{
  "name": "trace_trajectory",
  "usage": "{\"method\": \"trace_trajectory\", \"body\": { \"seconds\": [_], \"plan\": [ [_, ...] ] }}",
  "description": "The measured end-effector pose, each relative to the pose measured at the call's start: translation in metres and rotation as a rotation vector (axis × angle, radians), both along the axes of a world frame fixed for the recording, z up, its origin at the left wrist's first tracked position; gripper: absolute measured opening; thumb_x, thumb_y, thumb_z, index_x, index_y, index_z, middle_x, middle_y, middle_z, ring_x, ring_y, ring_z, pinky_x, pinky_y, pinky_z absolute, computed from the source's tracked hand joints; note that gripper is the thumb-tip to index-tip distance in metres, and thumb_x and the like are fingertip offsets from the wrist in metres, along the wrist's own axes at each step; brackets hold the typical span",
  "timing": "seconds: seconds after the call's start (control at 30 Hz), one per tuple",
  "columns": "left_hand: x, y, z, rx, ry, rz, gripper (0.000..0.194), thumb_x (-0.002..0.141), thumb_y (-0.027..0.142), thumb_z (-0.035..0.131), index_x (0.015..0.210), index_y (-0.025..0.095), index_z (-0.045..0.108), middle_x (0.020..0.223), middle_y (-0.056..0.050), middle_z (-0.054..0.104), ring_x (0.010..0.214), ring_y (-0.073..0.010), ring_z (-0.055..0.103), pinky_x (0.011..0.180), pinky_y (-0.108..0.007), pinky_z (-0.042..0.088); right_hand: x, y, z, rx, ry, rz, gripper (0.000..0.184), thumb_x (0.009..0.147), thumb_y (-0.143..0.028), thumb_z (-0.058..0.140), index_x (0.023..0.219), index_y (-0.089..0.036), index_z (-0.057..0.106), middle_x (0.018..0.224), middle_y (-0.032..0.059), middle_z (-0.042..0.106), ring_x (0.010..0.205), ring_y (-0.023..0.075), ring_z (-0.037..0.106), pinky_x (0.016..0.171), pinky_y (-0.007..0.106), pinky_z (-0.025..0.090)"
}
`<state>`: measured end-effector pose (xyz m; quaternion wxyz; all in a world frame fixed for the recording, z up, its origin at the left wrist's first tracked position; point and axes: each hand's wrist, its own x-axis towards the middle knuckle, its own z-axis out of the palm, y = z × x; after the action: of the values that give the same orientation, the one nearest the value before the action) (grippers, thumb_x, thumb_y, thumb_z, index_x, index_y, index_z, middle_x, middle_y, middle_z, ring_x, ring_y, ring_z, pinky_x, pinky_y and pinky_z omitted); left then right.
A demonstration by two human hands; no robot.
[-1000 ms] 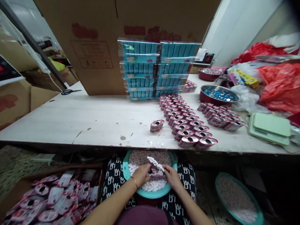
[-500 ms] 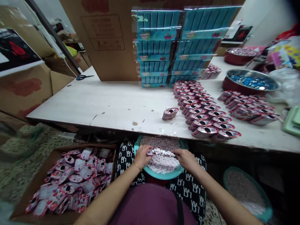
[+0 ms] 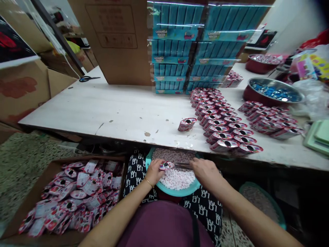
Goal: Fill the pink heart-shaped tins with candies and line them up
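A small red-and-pink packet [image 3: 166,165] with an oval top and a round opening is held in my left hand [image 3: 155,172], fingers closed around its side. My right hand [image 3: 204,170] grips a narrow, dark metal scoop [image 3: 183,165], whose far end meets the packet's opening or lies just beside it. Both hands are over a turquoise basin [image 3: 177,192] between my knees. Small white pellets [image 3: 177,180] fill the basin's near side, and pinkish ones show at the back. Hardly any pellets show on the scoop.
Rows of similar packets [image 3: 218,132] stand on the white table [image 3: 123,113], with one packet [image 3: 187,124] apart. More lie in a cardboard box [image 3: 33,192] at lower left. Another basin [image 3: 279,216] sits low right. Blue display packs [image 3: 169,51], scissors [image 3: 87,79] and a bowl [image 3: 272,97] are further back.
The scoop, heaped with white pellets before, now shows bare dark metal. My right hand has turned over it, knuckles up. My left hand still holds the packet. The view has shifted slightly.
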<state>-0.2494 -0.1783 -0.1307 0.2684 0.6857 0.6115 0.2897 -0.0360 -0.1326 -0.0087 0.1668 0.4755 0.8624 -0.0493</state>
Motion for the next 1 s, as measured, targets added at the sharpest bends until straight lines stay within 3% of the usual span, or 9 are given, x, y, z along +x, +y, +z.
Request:
{"method": "trace_trajectory", "body": {
  "seconds": [0.07,0.13,0.27,0.33,0.43,0.57,0.73,0.87,1.0],
  "plan": [
    [-0.01,-0.002,0.001,0.002,-0.051,0.039,0.036,0.064,0.009,0.054,0.099,0.019,0.052,0.098,-0.004,0.057,0.094,-0.0182,0.05,0.084,-0.033,0.039,0.016,0.002,-0.023,-0.045,0.049,-0.104,0.026,0.079,-0.01,0.034,0.088,-0.018,0.057,0.085,0.0091,0.06,0.078,0.0178,0.057,0.064,0.026,0.037],
    [-0.018,-0.005,0.003,-0.013,-0.123,0.089,0.034,0.067,0.013,0.054,0.101,0.019,0.05,0.099,-0.004,0.057,0.094,-0.0174,0.052,0.084,-0.032,0.04,0.02,0.002,-0.058,-0.113,0.103,-0.192,0.029,0.078,-0.008,0.034,0.091,-0.018,0.058,0.088,0.0088,0.061,0.081,0.0167,0.057,0.068,0.025,0.037],
    [-0.022,-0.009,0.008,-0.062,-0.237,0.179,0.033,0.07,0.022,0.056,0.102,0.019,0.049,0.1,-0.005,0.058,0.092,-0.0162,0.055,0.082,-0.03,0.043,-0.006,-0.006,-0.125,-0.192,0.202,-0.292,0.04,0.076,-0.006,0.033,0.103,-0.024,0.056,0.095,0.0045,0.063,0.086,0.0136,0.057,0.074,0.024,0.038],
    [-0.023,-0.011,0.011,-0.064,-0.263,0.208,0.034,0.07,0.025,0.057,0.102,0.019,0.048,0.099,-0.004,0.059,0.09,-0.0154,0.055,0.081,-0.029,0.043,-0.021,-0.008,-0.146,-0.204,0.284,-0.35,0.043,0.076,-0.007,0.031,0.107,-0.023,0.055,0.101,0.0047,0.062,0.092,0.0136,0.056,0.077,0.024,0.038],
    [-0.03,-0.014,0.014,-0.067,-0.286,0.259,0.034,0.071,0.027,0.057,0.102,0.02,0.047,0.097,-0.003,0.059,0.088,-0.0141,0.056,0.081,-0.029,0.044,-0.024,-0.006,-0.157,-0.236,0.428,-0.391,0.038,0.079,-0.012,0.03,0.105,-0.019,0.057,0.101,0.0051,0.063,0.093,0.0145,0.056,0.078,0.025,0.04],
    [-0.039,-0.016,0.016,-0.075,-0.253,0.31,0.033,0.071,0.027,0.056,0.102,0.02,0.047,0.095,-0.003,0.059,0.086,-0.0145,0.056,0.08,-0.03,0.044,-0.002,0.003,-0.143,-0.273,0.605,-0.372,0.033,0.08,-0.019,0.033,0.1,-0.016,0.059,0.097,0.004,0.064,0.09,0.014,0.057,0.078,0.025,0.042],
    [-0.026,-0.011,0.017,0.003,-0.151,0.243,0.035,0.069,0.017,0.055,0.103,0.02,0.049,0.101,-0.004,0.058,0.095,-0.0163,0.053,0.086,-0.032,0.041,0.017,0.01,-0.083,-0.259,0.69,-0.293,0.031,0.079,-0.022,0.037,0.099,-0.021,0.061,0.098,0.0024,0.064,0.092,0.0144,0.056,0.081,0.024,0.041],
    [-0.006,-0.008,0.018,0.02,-0.068,0.114,0.036,0.068,0.012,0.053,0.103,0.02,0.05,0.101,-0.004,0.057,0.096,-0.0173,0.051,0.087,-0.032,0.04,0.003,0.007,-0.025,-0.141,0.362,-0.153,0.038,0.075,-0.011,0.036,0.097,-0.028,0.061,0.093,0.001,0.064,0.084,0.0159,0.058,0.07,0.025,0.04],
    [0.005,-0.007,0.017,0.005,-0.035,0.048,0.036,0.068,0.01,0.051,0.103,0.018,0.051,0.101,-0.006,0.056,0.097,-0.0182,0.049,0.088,-0.033,0.039,-0.025,-0.001,0.009,-0.064,0.084,0.018,0.032,0.073,-0.007,0.036,0.087,-0.02,0.062,0.083,0.0061,0.062,0.072,0.0158,0.058,0.06,0.024,0.037]
  ]
}}
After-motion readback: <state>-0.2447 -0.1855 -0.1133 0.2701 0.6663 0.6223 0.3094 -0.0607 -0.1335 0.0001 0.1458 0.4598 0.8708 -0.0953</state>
